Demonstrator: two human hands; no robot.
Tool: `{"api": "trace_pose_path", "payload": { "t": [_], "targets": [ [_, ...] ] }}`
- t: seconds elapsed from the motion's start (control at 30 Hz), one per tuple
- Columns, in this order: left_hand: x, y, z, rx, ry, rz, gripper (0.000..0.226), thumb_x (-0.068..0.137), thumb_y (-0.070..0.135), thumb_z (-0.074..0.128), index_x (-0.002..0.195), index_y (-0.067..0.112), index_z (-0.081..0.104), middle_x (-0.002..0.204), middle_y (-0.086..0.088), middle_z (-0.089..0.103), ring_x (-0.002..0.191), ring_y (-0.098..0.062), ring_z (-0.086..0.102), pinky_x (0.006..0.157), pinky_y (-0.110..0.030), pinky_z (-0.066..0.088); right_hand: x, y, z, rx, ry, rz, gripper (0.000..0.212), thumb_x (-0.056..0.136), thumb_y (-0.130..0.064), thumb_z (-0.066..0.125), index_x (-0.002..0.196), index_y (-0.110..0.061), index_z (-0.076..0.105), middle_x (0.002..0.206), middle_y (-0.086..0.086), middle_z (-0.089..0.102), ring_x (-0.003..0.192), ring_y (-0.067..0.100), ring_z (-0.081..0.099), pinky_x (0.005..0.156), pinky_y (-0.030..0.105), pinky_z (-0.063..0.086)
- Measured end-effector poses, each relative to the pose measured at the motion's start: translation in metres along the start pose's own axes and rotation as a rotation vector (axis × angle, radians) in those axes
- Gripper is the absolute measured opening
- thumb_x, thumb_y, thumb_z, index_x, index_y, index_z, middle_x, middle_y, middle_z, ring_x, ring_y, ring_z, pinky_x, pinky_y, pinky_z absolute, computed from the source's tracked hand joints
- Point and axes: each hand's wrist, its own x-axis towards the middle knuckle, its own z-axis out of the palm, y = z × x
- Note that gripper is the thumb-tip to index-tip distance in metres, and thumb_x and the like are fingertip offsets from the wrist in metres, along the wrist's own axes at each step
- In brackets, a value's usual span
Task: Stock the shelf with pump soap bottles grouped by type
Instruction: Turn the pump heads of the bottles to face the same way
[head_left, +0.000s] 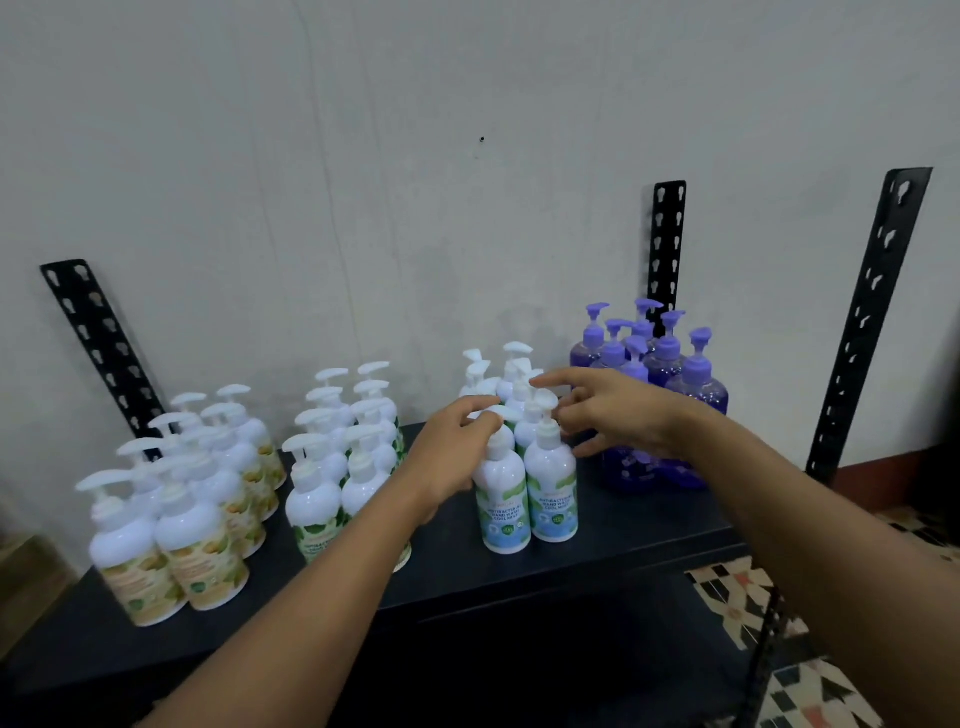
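Four groups of pump bottles stand on a black shelf (623, 540). Far left are white bottles with yellow-orange labels (171, 561). Beside them stand white bottles with green labels (317, 519). The middle group has blue "cool mint" labels (551, 499). Purple bottles (696, 384) stand at the right. My left hand (452, 447) pinches the pump head of the front-left blue-label bottle (501, 512). My right hand (613, 410) hovers over the blue-label pump tops with fingers spread; it grips nothing.
Black slotted uprights rise at the left (98, 338), at the back right (667, 244) and at the right (872, 312). A grey wall stands right behind the bottles. A patterned tile floor (737, 608) shows below at the right. The shelf's front strip is bare.
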Motion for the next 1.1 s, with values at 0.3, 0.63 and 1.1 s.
{"api": "trace_pose_path", "payload": {
  "t": [0.3, 0.63, 1.1],
  "targets": [
    [-0.001, -0.001, -0.002, -0.054, -0.030, -0.020, 0.018, 0.096, 0.038, 0.058, 0.107, 0.048, 0.068, 0.118, 0.008, 0.070, 0.109, -0.020, 0.068, 0.093, -0.050, 0.059, 0.013, 0.001, -0.006, -0.075, -0.048, 0.009, 0.058, 0.082, 0.010, 0.067, 0.126, -0.025, 0.054, 0.119, 0.017, 0.060, 0.106, 0.029, 0.067, 0.081, 0.037, 0.062],
    [-0.004, -0.003, -0.001, -0.101, -0.030, -0.006, 0.019, 0.100, 0.035, 0.058, 0.116, 0.040, 0.066, 0.120, 0.006, 0.069, 0.108, -0.017, 0.069, 0.092, -0.046, 0.059, 0.005, 0.021, -0.005, 0.197, 0.074, -0.046, 0.031, 0.094, -0.017, 0.071, 0.122, -0.014, 0.057, 0.117, 0.015, 0.070, 0.103, 0.031, 0.072, 0.086, 0.042, 0.062],
    [-0.004, -0.003, 0.000, -0.123, 0.009, 0.009, 0.018, 0.098, 0.034, 0.064, 0.116, 0.031, 0.063, 0.118, -0.002, 0.068, 0.105, -0.020, 0.070, 0.083, -0.042, 0.063, 0.001, 0.024, 0.001, 0.250, 0.128, -0.076, 0.031, 0.093, -0.018, 0.072, 0.119, -0.010, 0.056, 0.110, 0.012, 0.074, 0.101, 0.030, 0.073, 0.088, 0.046, 0.061]
  ]
}}
